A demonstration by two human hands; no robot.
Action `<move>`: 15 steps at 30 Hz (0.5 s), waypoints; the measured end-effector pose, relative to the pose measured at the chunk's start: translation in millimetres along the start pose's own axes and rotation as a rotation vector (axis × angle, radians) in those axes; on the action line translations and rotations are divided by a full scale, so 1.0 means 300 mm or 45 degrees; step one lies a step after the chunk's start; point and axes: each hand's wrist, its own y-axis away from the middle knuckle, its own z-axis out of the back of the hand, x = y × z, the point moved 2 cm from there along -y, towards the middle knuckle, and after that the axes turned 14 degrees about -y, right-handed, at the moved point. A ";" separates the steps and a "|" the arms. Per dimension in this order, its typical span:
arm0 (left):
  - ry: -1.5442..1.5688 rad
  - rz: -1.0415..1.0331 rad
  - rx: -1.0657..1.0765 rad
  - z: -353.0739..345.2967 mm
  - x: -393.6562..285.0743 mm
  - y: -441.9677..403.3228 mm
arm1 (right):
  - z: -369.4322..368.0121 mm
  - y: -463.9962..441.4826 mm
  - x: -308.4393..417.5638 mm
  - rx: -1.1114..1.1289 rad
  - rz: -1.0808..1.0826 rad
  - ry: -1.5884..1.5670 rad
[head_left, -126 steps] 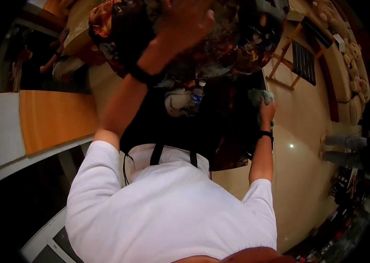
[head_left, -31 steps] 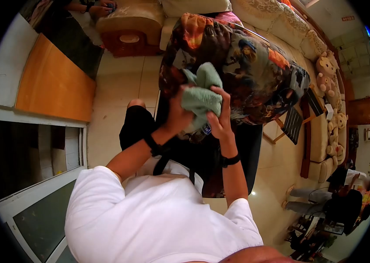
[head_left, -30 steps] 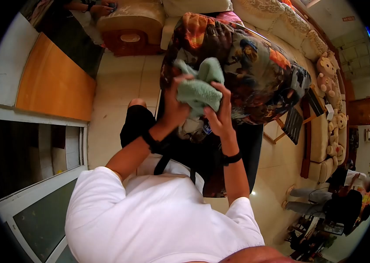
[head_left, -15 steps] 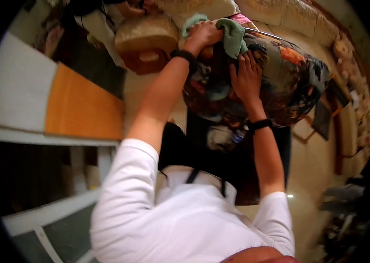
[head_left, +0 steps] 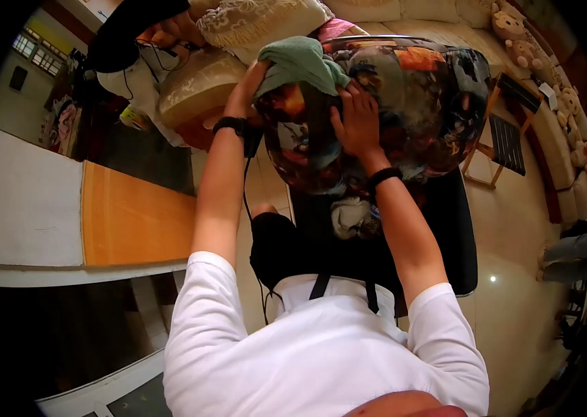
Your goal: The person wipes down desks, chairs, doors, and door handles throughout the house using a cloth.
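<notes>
A bulging case (head_left: 418, 104) with a dark, multicoloured picture print, which looks like a suitcase, stands in front of me. A green cloth (head_left: 300, 62) lies bunched over its upper left corner. My left hand (head_left: 243, 94) is at the cloth's left end, holding its edge, with the fingertips partly hidden by the fabric. Flat on the printed side rests my right hand (head_left: 359, 121), fingers spread and their tips touching the cloth's right end. Below the case, a crumpled pale cloth bundle (head_left: 352, 217) sits on a black surface (head_left: 453, 236).
Behind the case runs a cream sofa (head_left: 432, 17) with plush toys (head_left: 519, 45). A folding stool (head_left: 505, 139) stands at the right. On the left are a white and orange tabletop (head_left: 137, 215), a padded seat (head_left: 196, 87) and another person's arm (head_left: 168, 31).
My left hand has shifted from on top of the cloth to its left end, and the cloth now spreads wider over the corner. My right hand stays on the case. The view has shifted.
</notes>
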 end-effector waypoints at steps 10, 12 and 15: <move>-0.260 -0.656 -0.172 0.029 0.043 0.062 | 0.030 0.090 0.110 -0.107 -0.036 -0.162; -0.198 -0.645 -0.197 0.017 0.078 0.049 | 0.044 0.143 0.131 -0.010 -0.195 -0.196; -0.230 -0.548 -0.293 0.052 0.119 -0.032 | 0.105 0.100 0.156 0.130 -0.257 -0.174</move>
